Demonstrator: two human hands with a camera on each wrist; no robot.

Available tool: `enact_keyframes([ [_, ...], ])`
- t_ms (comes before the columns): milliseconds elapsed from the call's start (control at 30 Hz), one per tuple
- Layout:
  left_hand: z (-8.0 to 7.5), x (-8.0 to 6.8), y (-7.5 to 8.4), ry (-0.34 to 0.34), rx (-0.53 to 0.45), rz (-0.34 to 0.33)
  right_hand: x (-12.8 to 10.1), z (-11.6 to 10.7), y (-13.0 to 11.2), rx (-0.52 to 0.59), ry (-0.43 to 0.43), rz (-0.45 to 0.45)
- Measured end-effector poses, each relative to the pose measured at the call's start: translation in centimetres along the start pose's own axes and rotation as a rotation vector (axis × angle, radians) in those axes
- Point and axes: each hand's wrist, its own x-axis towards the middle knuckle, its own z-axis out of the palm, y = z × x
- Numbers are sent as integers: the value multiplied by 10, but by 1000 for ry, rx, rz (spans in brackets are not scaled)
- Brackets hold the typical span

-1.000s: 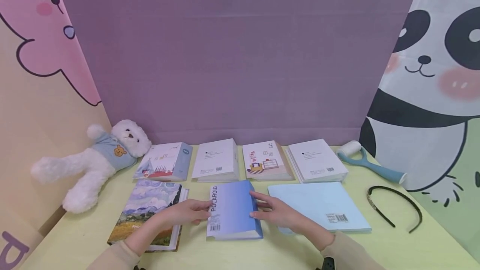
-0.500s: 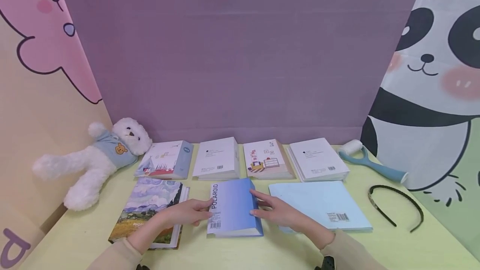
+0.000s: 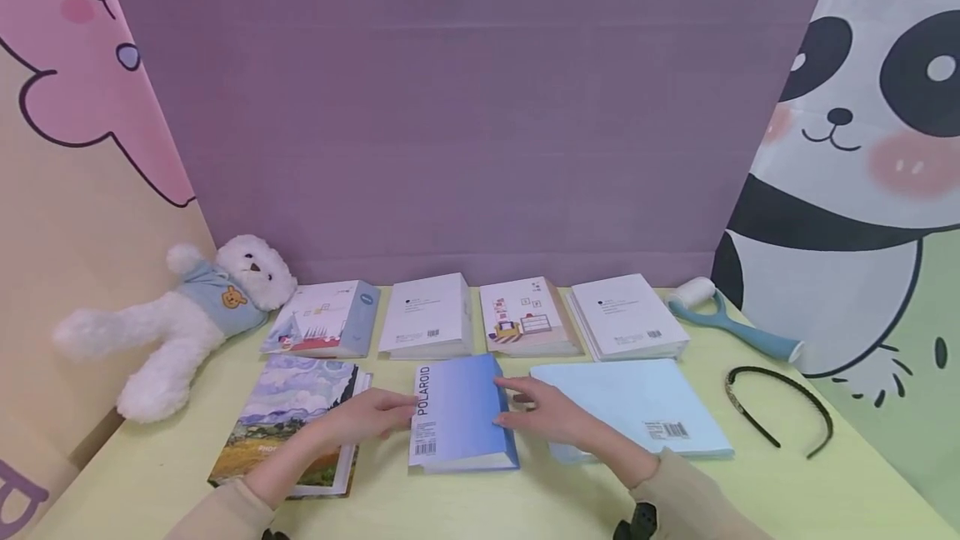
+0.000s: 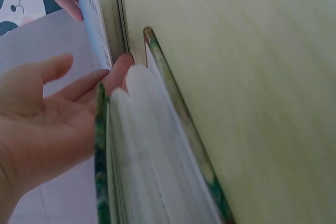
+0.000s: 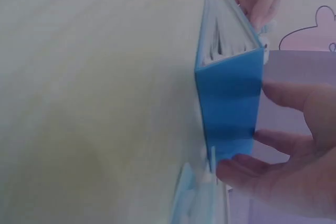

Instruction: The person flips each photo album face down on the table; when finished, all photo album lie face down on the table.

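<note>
A blue photo album point(image 3: 459, 413) printed POLAROID lies flat at the table's front middle. My left hand point(image 3: 372, 417) lies over a landscape-painting album point(image 3: 285, 423), its straight fingertips touching the blue album's left edge. My right hand point(image 3: 542, 412) touches that album's right edge with extended fingers, its heel over a pale blue album point(image 3: 637, 402). The left wrist view has my left hand's open palm point(image 4: 50, 121) beside the painted album's pages point(image 4: 152, 156) and the blue album point(image 4: 100, 19). From the right wrist, the blue spine point(image 5: 231, 103) stands against my right fingers point(image 5: 294, 148).
Behind lies a row of small albums point(image 3: 427, 319), several in all. A white teddy bear point(image 3: 187, 319) sprawls at the left; a lint roller point(image 3: 723, 319) and a black headband point(image 3: 780, 407) lie at the right. Cartoon curtains close in the yellow-green table point(image 3: 750, 490).
Both hands stay on either side of the blue album. Only the head view has shifted slightly.
</note>
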Motion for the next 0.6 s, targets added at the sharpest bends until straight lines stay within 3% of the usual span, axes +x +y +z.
enact_keyframes([
  [133,-5,1,-5,138,80,37,7,1,-9,-64,83,-58],
  [300,-16,-4,-11,304,100,56,19,12,-24,-16,135,-132],
  [400,-26,-13,-16,386,114,63,30,24,-36,-16,138,-173],
  [600,-47,-32,-33,485,142,67,49,49,-60,-69,91,-204],
])
